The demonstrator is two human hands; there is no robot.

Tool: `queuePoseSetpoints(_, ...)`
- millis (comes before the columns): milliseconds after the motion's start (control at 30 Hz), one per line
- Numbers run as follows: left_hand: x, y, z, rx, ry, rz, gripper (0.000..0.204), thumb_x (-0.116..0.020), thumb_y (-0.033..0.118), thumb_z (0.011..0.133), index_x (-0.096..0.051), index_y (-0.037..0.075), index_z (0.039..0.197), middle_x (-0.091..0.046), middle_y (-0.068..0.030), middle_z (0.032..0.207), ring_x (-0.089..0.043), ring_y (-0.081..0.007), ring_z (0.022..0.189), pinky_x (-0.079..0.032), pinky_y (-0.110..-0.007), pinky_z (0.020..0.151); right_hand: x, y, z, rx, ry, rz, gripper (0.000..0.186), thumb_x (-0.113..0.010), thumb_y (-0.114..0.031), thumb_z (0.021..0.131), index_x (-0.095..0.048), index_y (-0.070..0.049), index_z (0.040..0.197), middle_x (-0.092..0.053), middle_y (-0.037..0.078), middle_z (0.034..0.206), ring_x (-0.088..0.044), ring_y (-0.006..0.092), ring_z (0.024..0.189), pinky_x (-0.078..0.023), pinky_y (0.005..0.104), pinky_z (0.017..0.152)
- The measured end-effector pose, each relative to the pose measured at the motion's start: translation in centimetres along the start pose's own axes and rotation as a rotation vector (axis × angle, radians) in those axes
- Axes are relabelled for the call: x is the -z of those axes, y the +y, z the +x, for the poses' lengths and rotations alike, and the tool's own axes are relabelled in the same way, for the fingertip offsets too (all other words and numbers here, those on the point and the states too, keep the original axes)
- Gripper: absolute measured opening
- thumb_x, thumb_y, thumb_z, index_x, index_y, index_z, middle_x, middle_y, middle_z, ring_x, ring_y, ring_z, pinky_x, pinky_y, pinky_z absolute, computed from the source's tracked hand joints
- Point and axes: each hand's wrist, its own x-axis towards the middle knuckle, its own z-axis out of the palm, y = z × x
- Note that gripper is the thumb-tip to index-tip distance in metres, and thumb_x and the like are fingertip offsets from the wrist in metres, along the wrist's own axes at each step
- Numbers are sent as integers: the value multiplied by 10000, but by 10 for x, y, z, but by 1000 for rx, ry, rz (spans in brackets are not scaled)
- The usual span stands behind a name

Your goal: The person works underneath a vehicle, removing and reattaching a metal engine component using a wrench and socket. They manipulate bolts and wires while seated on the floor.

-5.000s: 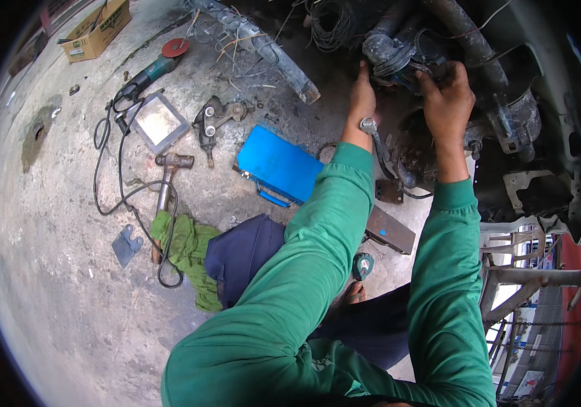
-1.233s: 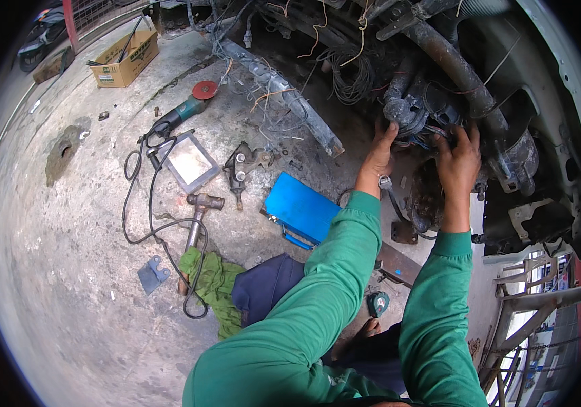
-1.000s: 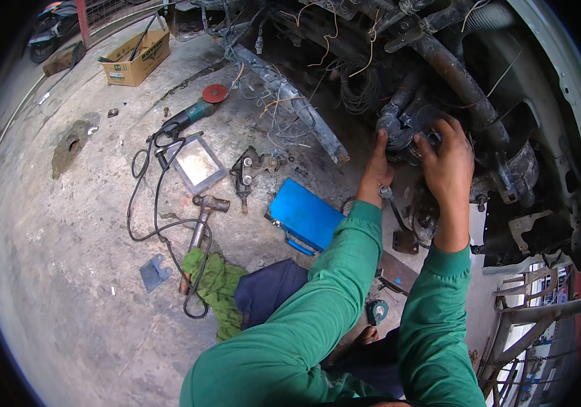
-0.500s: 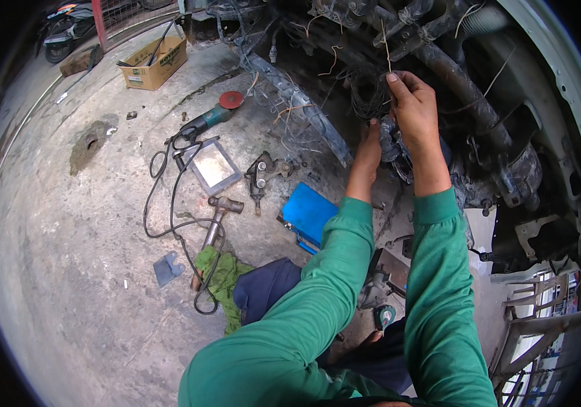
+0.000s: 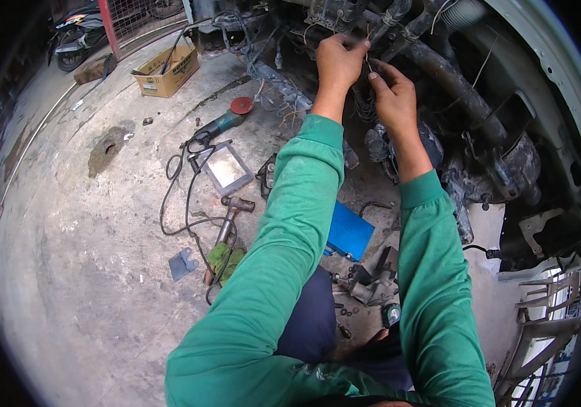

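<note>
My left hand (image 5: pixel 340 66) is raised under the vehicle, its thumb and fingertips pinched at a thin tan wire (image 5: pixel 370 57). Just below and to the right, my right hand (image 5: pixel 395 100) pinches the same wire lower down. A coil of dark cable (image 5: pixel 365 106) hangs beside the right fingers, partly hidden by them. Around both hands are dirty metal tubes (image 5: pixel 456 78) and brackets of the vehicle's underside, with other loose wires dangling.
On the concrete floor lie an angle grinder (image 5: pixel 221 124) with its cord, a clear-lidded tray (image 5: pixel 226 168), a hammer (image 5: pixel 230 220), a green rag (image 5: pixel 224 259) and a blue case (image 5: pixel 349 232). A cardboard box (image 5: pixel 168 73) stands far left. Metal parts (image 5: pixel 375 288) lie near my legs.
My left hand has risen from beside the cable coil to the thin wire's upper part. My right hand has shifted lower on it. The view has turned slightly.
</note>
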Motion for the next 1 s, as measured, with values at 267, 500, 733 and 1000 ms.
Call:
queuePoseSetpoints(267, 11, 1, 32, -391, -94, 590, 263, -704, 221, 890, -721, -35, 831, -687, -173, 656, -708, -244, 630, -554, -400, 626, -8, -2, 22, -58, 47, -234, 298, -684, -125, 918, -687, 47, 1161, -732, 136, 877, -671, 163, 795, -514, 315, 749)
queuePoseSetpoints(500, 17, 16, 33, -41, -244, -89, 220, -643, 167, 959, -711, -42, 959, -719, -131, 756, -693, -202, 652, -554, -346, 600, -5, -19, 21, -6, -169, -230, 265, -692, -179, 909, -676, 49, 1042, -702, 158, 786, -685, 218, 745, -510, 385, 706)
queuePoseSetpoints(733, 54, -20, 19, 498, -158, -228, 220, -616, 157, 1005, -681, -50, 968, -696, -83, 798, -632, -138, 602, -509, -273, 532, 11, -29, 9, -249, -252, -22, 192, -644, -83, 949, -670, 54, 1081, -703, 81, 821, -621, 112, 738, -485, 274, 669)
queuePoseSetpoints(1000, 50, -30, -109, 390, -731, 146, 311, -617, 274, 1012, -669, 9, 856, -577, -23, 630, -546, -105, 540, -420, -298, 466, 43, 21, -33, -370, -149, -137, 611, -715, -374, 903, -629, 132, 1235, -680, 324, 1155, -669, 385, 1125, -508, 413, 970)
